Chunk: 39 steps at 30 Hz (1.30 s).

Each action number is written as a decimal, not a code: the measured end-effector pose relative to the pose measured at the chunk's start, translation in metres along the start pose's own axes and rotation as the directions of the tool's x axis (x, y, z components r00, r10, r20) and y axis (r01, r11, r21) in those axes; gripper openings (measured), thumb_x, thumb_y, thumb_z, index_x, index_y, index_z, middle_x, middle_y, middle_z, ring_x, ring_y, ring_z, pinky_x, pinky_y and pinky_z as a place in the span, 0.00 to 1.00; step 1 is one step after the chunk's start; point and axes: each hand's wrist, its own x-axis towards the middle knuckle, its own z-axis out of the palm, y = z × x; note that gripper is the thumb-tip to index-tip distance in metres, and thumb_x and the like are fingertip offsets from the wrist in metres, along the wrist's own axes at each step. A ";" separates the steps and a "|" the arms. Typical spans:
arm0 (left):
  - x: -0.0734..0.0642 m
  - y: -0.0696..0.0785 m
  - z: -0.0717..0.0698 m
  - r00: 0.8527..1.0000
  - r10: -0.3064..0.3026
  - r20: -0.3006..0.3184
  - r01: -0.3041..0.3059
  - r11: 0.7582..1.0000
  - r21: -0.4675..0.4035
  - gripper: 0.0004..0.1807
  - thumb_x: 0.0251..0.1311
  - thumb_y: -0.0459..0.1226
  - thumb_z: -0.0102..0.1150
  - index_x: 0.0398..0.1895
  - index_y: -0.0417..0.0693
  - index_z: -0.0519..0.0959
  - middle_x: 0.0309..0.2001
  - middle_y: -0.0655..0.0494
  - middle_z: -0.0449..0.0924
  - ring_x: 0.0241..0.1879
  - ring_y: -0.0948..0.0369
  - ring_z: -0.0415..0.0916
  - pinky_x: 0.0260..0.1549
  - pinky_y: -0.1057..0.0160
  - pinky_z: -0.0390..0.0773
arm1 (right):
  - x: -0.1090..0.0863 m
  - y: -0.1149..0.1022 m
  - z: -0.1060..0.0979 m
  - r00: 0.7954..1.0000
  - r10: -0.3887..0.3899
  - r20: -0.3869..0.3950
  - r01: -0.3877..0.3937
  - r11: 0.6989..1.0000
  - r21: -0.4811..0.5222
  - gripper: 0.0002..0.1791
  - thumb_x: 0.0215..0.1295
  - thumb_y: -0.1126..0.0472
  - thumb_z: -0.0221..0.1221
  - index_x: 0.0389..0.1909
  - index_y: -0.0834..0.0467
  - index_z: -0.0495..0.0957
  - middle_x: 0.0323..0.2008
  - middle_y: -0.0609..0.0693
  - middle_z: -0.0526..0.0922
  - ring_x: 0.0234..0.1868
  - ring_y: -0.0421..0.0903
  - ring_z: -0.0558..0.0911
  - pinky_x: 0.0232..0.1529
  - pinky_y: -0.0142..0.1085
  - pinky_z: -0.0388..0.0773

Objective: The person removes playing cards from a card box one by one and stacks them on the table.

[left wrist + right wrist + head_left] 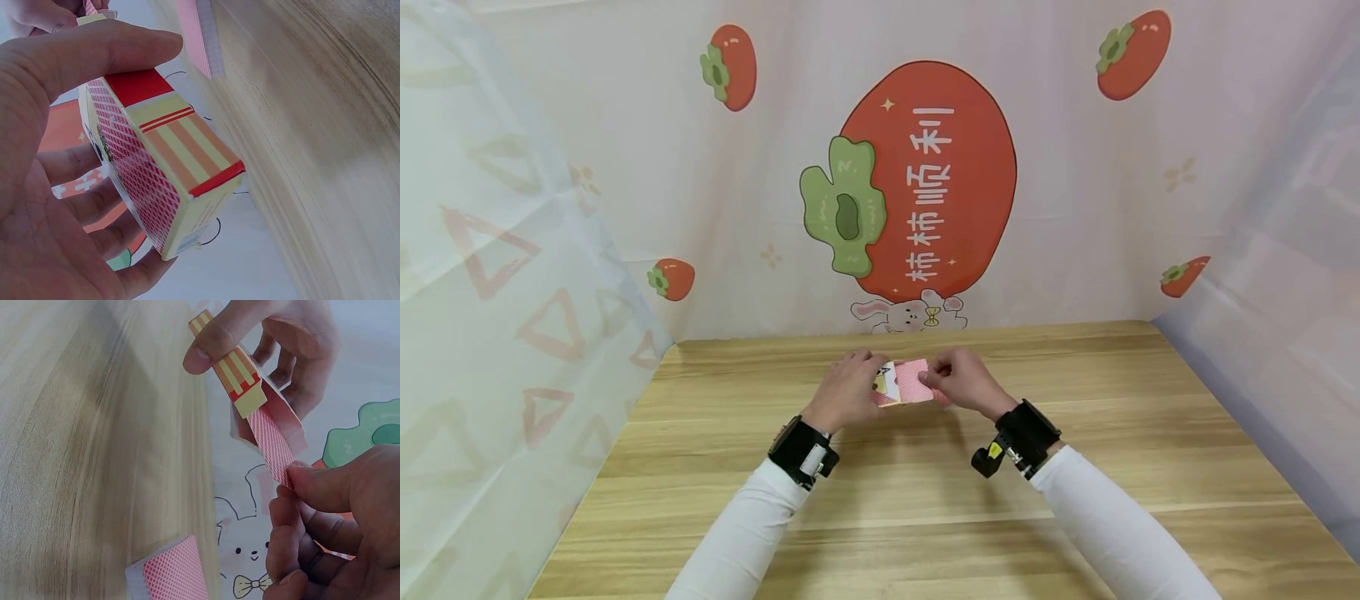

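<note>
My left hand (846, 389) grips a playing-card box (140, 156) with its thumb over the striped red, yellow and orange narrow side and its fingers spread behind. The box's end toward my right hand is open, its flaps standing out. A playing card (272, 445) with a pink-and-white patterned back sticks partway out of that end. My right hand (966, 383) pinches the card's outer end between thumb and index finger; whether more than one card is there I cannot tell. Below my right hand, a stack of pink-backed cards (178, 572) rests on the table.
The wood-grain table (880, 533) runs back to a hanging cloth (1060, 208) printed with persimmons and a rabbit. Pale cloth sides (497, 375) border it left and right. Each wrist wears a black strap with a camera, the right strap (1028, 435) having a part jutting inward.
</note>
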 end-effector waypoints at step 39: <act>-0.002 -0.002 0.002 1.000 0.006 0.024 -0.007 1.000 0.029 0.37 0.35 0.45 0.71 0.55 0.50 0.72 0.46 0.54 0.71 0.45 0.54 0.67 0.40 0.50 0.69 | 0.000 -0.021 -0.003 0.871 -0.421 0.254 0.490 0.704 -0.514 0.25 0.39 0.51 0.72 0.43 0.49 0.79 0.55 0.52 0.75 0.56 0.48 0.72 0.55 0.41 0.65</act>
